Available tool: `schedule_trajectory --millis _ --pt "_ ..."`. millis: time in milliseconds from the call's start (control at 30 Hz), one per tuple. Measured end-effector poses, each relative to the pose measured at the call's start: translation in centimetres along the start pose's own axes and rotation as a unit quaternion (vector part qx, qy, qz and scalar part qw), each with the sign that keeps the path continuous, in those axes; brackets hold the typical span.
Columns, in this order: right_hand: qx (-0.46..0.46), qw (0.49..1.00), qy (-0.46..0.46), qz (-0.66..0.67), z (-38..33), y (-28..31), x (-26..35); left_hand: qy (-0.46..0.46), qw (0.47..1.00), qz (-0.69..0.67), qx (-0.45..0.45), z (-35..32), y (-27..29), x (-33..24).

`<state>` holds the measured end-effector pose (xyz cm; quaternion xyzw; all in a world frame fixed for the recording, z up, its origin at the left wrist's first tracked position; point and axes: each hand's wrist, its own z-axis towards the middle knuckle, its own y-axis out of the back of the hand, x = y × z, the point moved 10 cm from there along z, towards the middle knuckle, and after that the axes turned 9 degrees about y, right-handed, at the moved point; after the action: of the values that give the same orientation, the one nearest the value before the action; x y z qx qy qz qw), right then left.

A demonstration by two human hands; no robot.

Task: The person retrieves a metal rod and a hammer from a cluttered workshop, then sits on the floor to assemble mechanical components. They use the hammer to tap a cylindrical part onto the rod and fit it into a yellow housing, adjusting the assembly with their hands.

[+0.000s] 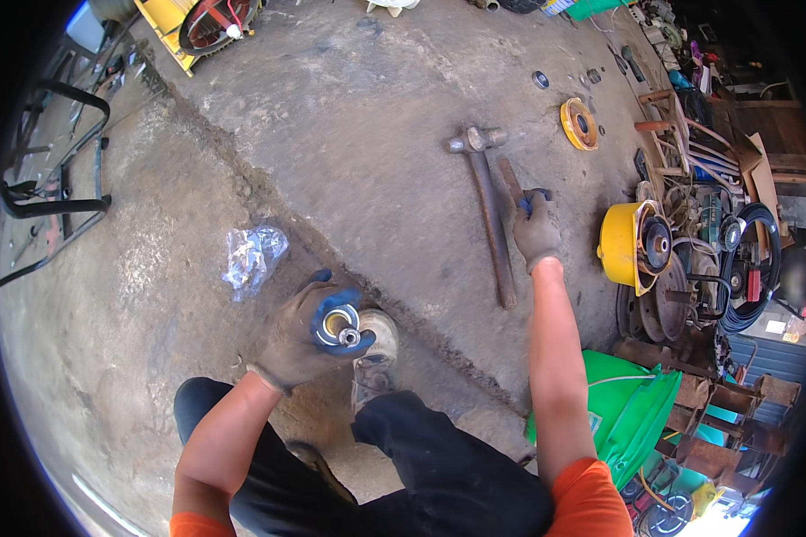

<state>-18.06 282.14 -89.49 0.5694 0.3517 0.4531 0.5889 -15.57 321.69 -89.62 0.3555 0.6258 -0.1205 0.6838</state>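
My left hand, in a grey-and-blue work glove, is closed around a round metal part with a shaft. A bright ring and the hollow-looking shaft end face up, while the rest of the part is hidden by the glove. The shoe on my foot lies just beside and below it. Out to the right, my gloved right hand grips the lower end of a flat rusty metal bar. A long-handled hammer lies on the concrete left of that hand, its head pointing away from me.
Crumpled clear plastic rests left of centre. A yellow ring-shaped part and a yellow motor-like housing stand at right, near a green container and piled scrap. A black tubular frame is far left; a yellow machine, far back.
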Motion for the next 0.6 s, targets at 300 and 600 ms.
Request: schedule_trajectory --millis 300,600 --pt "0.022 0.842 0.031 0.538 -10.0 8.2 13.1 0.084 0.987 -0.137 -0.023 0.9 -0.2 1.6" --pt "0.139 0.417 -0.118 0.890 -14.6 3.5 20.2 0.096 0.992 -0.079 -0.026 1.0 0.3 0.5"
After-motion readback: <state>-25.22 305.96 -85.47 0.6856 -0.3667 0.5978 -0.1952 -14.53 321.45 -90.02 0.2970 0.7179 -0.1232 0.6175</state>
